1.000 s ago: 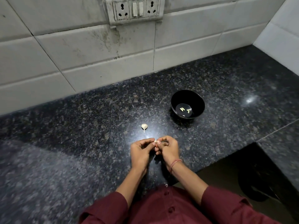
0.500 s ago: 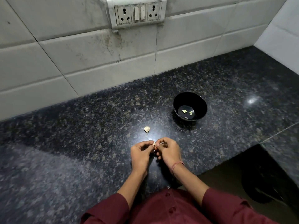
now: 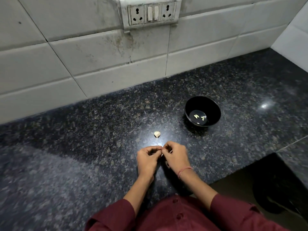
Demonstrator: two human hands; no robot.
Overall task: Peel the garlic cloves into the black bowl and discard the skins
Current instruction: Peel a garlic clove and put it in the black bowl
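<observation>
Both hands are held together low over the dark countertop [image 3: 83, 147], and a garlic clove [image 3: 161, 154] is pinched between them. Only a pale sliver of it is seen, the rest being hidden by curled fingertips. One side is gripped by the left hand [image 3: 147, 160], the other by the right hand [image 3: 176, 158], the fingertips of the two almost touching. Whether any skin is lifted yet cannot be told. The clove is judged tiny and feather-light: firm inside, wrapped in dry, papery skin that is likely to tear off in flakes. Once it is bared, slick and slightly sticky flesh can be expected. The best hold is reckoned to be at the tailed stem end, with the body braced by the other hand. A second unpeeled clove [image 3: 157, 134] is seen lying just beyond the hands, tail pointed towards them. Well apart to the right, the black bowl [image 3: 214, 110] is seen, a few peeled cloves [image 3: 196, 116] resting at its bottom.
</observation>
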